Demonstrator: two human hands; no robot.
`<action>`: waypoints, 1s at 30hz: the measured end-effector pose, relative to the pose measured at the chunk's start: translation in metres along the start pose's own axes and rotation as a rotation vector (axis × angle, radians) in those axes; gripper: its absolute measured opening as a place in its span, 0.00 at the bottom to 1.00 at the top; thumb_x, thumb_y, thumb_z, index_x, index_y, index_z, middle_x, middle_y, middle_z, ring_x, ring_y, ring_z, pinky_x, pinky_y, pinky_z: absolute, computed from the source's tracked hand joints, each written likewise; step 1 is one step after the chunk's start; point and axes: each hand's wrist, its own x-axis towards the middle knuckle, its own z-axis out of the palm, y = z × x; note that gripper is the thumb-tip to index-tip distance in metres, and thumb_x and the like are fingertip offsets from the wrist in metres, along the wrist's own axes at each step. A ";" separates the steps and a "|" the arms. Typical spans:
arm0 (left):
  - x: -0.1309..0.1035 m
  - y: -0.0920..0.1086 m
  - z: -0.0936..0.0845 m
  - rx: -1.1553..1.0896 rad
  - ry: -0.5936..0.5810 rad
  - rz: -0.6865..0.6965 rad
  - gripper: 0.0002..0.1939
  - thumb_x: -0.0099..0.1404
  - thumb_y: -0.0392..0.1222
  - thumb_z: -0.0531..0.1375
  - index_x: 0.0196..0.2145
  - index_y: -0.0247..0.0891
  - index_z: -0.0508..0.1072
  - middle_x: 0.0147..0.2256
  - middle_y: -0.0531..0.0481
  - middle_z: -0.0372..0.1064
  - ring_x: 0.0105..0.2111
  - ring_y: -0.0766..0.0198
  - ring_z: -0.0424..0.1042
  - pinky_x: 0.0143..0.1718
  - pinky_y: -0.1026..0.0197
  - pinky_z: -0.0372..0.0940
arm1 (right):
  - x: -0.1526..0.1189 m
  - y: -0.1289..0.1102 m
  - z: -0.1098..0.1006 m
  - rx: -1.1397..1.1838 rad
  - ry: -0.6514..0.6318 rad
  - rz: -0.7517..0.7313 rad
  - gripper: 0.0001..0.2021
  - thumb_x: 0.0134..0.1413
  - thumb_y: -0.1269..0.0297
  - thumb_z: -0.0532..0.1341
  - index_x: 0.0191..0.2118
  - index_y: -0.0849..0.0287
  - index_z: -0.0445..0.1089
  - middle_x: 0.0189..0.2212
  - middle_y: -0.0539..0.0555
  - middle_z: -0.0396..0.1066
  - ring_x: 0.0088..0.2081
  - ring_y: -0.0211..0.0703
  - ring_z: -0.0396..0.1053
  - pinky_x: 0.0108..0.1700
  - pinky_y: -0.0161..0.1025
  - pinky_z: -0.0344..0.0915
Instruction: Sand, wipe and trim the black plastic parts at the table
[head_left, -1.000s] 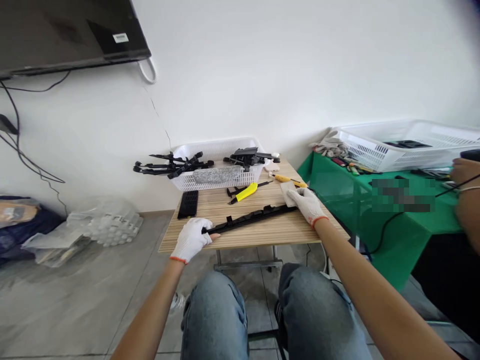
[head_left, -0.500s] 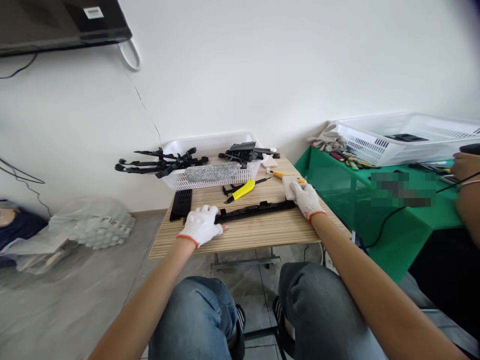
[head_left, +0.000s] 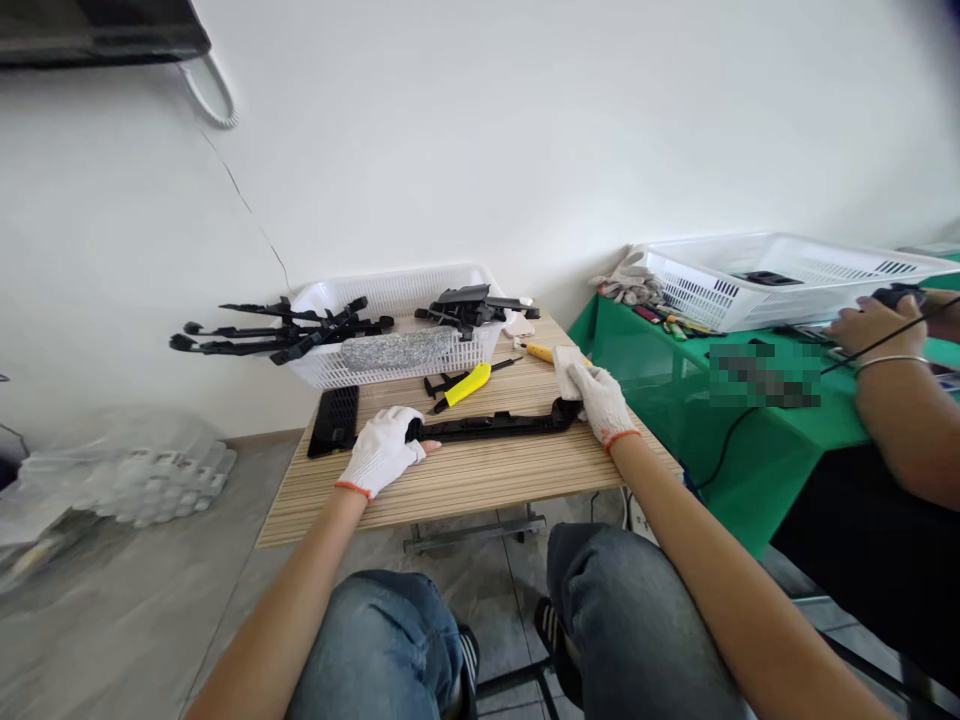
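Note:
A long black plastic strip (head_left: 495,427) lies across the wooden table in front of me. My left hand (head_left: 385,447), in a white glove with an orange cuff, is closed around its left end, thumb along the near side. My right hand (head_left: 602,400), gloved the same way, pinches a whitish folded cloth or pad (head_left: 568,372) at the strip's curved right end. Just beyond the strip lie a yellow utility knife (head_left: 463,388) and a black caliper-like tool (head_left: 439,384). Behind the pad rests a yellow-handled tool (head_left: 536,351).
A white basket (head_left: 319,374) holding black plastic parts (head_left: 300,333) and a grey speckled roll (head_left: 397,349) stands at the back. A black tray-like piece (head_left: 334,422) lies left. To the right, a co-worker's hands (head_left: 874,325) are over a green-covered table (head_left: 630,345) with another white basket (head_left: 739,305).
The view has swung right, showing more of the co-worker's hands. The strip's right end now shows its curved tip beside the pad. Both my hands keep their hold.

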 end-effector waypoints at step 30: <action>0.004 0.003 -0.005 0.048 -0.019 -0.055 0.21 0.63 0.59 0.61 0.45 0.42 0.76 0.44 0.43 0.76 0.47 0.47 0.74 0.47 0.51 0.68 | 0.010 0.004 0.000 0.256 0.061 -0.090 0.20 0.51 0.46 0.56 0.44 0.54 0.70 0.32 0.52 0.73 0.29 0.41 0.71 0.23 0.33 0.67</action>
